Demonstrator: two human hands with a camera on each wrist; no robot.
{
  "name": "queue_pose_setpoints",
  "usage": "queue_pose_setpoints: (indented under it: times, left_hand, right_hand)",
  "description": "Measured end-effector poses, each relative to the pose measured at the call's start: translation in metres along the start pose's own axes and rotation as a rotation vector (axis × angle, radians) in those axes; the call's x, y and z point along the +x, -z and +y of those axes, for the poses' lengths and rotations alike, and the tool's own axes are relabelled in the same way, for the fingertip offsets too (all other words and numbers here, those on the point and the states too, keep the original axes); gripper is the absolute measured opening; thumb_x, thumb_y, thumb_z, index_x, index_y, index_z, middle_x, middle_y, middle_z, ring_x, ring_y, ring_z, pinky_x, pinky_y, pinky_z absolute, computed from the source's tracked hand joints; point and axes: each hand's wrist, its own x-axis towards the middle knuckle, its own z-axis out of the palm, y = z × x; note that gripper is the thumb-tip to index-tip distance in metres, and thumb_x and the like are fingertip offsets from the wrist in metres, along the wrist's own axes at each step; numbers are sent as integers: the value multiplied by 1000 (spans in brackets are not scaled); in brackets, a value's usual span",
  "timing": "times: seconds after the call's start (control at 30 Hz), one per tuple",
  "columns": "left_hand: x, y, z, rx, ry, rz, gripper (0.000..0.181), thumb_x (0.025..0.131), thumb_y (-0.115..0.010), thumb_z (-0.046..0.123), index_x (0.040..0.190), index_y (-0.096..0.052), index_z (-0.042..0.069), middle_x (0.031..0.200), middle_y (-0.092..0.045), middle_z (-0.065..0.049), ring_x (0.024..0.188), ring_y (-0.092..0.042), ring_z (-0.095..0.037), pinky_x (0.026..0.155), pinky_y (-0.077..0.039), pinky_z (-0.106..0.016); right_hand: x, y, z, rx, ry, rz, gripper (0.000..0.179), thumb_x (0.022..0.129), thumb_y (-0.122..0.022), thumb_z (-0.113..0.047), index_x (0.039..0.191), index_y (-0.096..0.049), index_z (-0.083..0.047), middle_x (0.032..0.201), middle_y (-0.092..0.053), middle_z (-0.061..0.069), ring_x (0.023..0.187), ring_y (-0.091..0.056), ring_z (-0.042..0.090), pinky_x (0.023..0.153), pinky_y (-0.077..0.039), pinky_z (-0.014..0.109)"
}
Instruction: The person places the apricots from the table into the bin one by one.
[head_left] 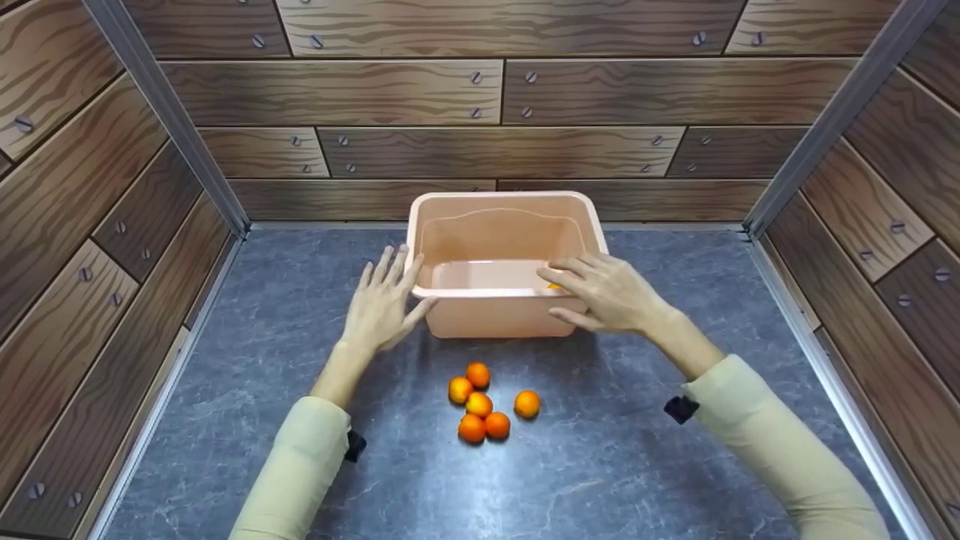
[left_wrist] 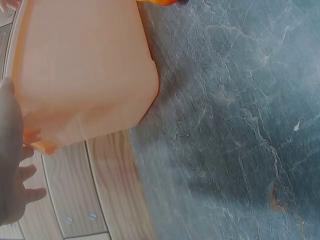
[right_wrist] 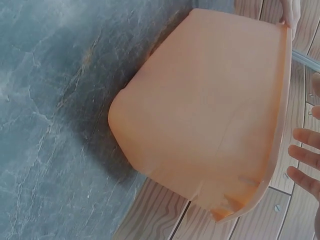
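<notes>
A peach-coloured plastic tub [head_left: 502, 315] stands upright on the table, in front of the back wall. My left hand [head_left: 379, 307] is at its left front corner, fingers spread and thumb near the front rim. Over the right front rim reaches my right hand [head_left: 604, 292], its fingers extended above the inside. An orange-coloured fruit [head_left: 554, 286] shows just below those fingers, inside the tub and partly hidden by the rim. In the right wrist view, the fingers [right_wrist: 306, 155] are spread with nothing between them. Several small tangerines [head_left: 478, 405] lie on the table before the tub.
One tangerine [head_left: 527, 404] lies a little apart, to the right of the cluster. The grey marbled table [head_left: 262, 337] is enclosed by wood-patterned walls [head_left: 420, 154] at the back and both sides, with metal strips [head_left: 795, 322] along their edges.
</notes>
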Motion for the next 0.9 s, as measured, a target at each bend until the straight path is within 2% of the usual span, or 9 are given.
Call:
queue_pose_setpoints:
  times: [0.13,0.33,0.4,0.53,0.6,0.9]
  left_hand:
    - [-1,-1,0,7,-1,-3,79,104,-46,66,166,-35,19,173,-33,-15,162,-30,-38,128,-32,-63]
    - [0,-1,0,1,-4,1,78,104,-47,64,165,-37,18,173,-34,-15,161,-31,-39,127,-32,-63]
    - [0,0,0,-2,-4,1,78,103,-48,64,165,-37,18,173,-34,-16,161,-31,-40,127,-32,-64]
    - [1,1,0,-6,2,-6,79,103,-49,64,166,-36,18,173,-33,-16,162,-30,-40,128,-31,-64]
    - [1,1,0,-6,2,-7,79,103,-48,64,166,-35,19,173,-33,-16,162,-30,-40,128,-31,-64]
    - [1,-1,0,-21,6,-3,79,103,-47,65,165,-36,18,173,-34,-16,162,-30,-40,128,-31,-64]
  right_hand:
    - [-3,1,-6,2,12,22,61,95,-69,-54,142,-66,-14,125,-77,11,106,-73,31,88,-63,47]
    - [-8,3,-17,3,13,13,63,90,-75,-51,141,-66,-15,125,-75,10,111,-72,31,92,-63,48]
    - [-9,2,-21,9,16,24,61,94,-70,-54,141,-66,-15,124,-75,10,109,-72,31,90,-63,47]
    - [-12,0,-29,14,28,44,61,105,-51,-61,141,-67,-15,123,-76,9,103,-73,30,82,-64,43]
    - [-13,-1,-33,13,36,49,62,107,-44,-62,141,-67,-16,124,-76,8,101,-73,29,80,-63,42]
    - [-20,-4,-52,14,85,38,60,108,-43,-59,140,-68,-15,123,-76,7,109,-73,27,91,-62,43]
